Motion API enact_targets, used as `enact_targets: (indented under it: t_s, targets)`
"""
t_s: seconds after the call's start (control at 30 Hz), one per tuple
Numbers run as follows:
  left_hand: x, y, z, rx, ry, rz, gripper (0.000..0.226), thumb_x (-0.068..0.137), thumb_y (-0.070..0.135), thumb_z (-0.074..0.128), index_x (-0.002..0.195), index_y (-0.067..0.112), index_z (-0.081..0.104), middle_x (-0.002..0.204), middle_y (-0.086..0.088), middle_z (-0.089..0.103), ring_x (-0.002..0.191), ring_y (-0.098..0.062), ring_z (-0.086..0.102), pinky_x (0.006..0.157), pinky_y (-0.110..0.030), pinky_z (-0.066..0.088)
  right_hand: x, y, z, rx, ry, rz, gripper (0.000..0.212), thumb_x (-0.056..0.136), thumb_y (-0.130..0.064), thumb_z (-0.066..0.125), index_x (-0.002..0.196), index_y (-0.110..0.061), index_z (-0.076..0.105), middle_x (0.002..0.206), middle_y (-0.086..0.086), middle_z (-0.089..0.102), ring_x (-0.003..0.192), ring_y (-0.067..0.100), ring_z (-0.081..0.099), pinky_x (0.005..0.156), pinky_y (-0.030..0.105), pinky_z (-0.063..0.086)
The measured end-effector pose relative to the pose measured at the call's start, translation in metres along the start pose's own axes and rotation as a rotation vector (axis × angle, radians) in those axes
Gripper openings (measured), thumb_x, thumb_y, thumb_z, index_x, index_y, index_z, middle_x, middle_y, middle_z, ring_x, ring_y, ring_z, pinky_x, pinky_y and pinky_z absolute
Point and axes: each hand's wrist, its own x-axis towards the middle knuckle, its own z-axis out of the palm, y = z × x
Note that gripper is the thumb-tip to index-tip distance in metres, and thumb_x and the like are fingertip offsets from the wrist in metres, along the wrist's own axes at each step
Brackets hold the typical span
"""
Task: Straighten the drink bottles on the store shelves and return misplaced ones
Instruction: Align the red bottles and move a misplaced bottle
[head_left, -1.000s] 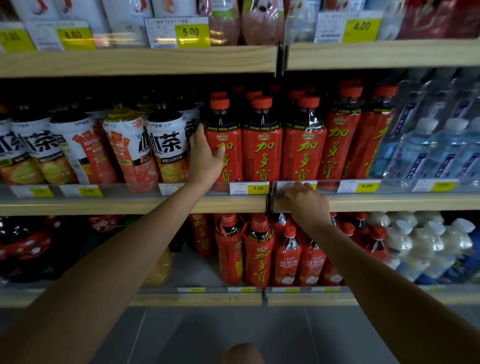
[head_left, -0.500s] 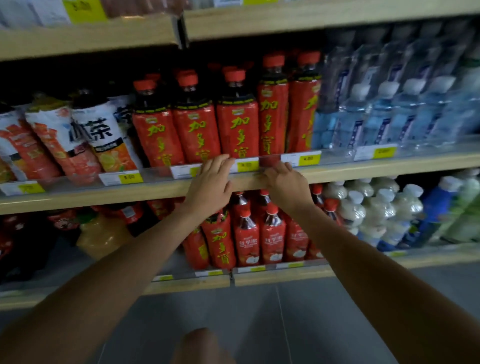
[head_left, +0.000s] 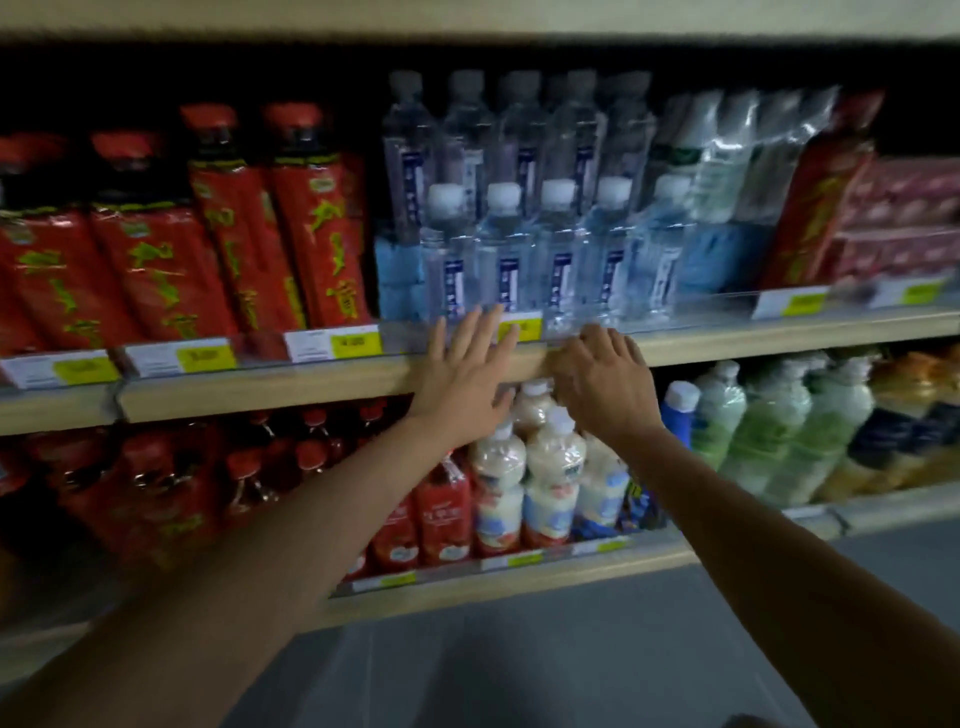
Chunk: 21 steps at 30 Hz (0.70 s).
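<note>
Head view: the left hand (head_left: 462, 379) lay open, fingers straight, against the front edge of the middle shelf (head_left: 260, 387), fingertips at a price tag (head_left: 525, 327). The right hand (head_left: 605, 387) rested just beside it on that edge, fingers loosely bent, holding nothing. Water bottles (head_left: 506, 260) stood behind both hands. Red tea bottles (head_left: 156, 260) filled the shelf's left end. One red bottle (head_left: 815, 208) leaned among the water bottles towards the right end.

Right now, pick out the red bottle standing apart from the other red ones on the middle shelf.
The lone red bottle right of the water bottles; the other red bottles stand together left of the water.
</note>
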Motion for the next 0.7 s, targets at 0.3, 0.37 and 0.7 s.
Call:
enact_targets:
  t_s: [0.3,0.37,0.7]
  targets:
    - [0.103,0.130,-0.019,0.025,-0.105,0.151,0.070,0.090,0.041,0.047,0.148,0.017,0.018,0.158,-0.009,0.005,0.144,-0.026,0.007,0.114,-0.050,0.008,0.004,0.151,-0.029,0.031,-0.032,0.142,0.025,0.087,-0.023,0.052,0.099,-0.005,0.064,0.104,0.016,0.059,0.102,0.035,0.054,0.083,0.042,0.041]
    - [0.126,0.156,-0.024,0.047,-0.117,0.158,0.071,0.089,0.042,0.047,0.148,0.015,0.018,0.157,-0.010,0.009,0.142,-0.028,0.012,0.112,-0.051,0.015,0.005,0.183,-0.033,0.040,-0.022,0.209,0.030,0.088,-0.024,0.051,0.108,-0.005,0.062,0.112,0.015,0.058,0.106,0.035,0.051,0.084,0.041,0.041]
    - [0.159,0.197,-0.023,0.080,-0.085,0.033,0.070,0.089,0.048,0.052,0.144,0.014,0.024,0.134,-0.007,0.037,0.122,-0.026,0.035,0.098,-0.039,0.033,0.035,0.273,-0.040,0.249,0.189,0.418,0.048,0.088,-0.033,0.057,0.121,0.000,0.045,0.119,0.021,0.048,0.105,0.036,0.050,0.072,0.044,0.048]
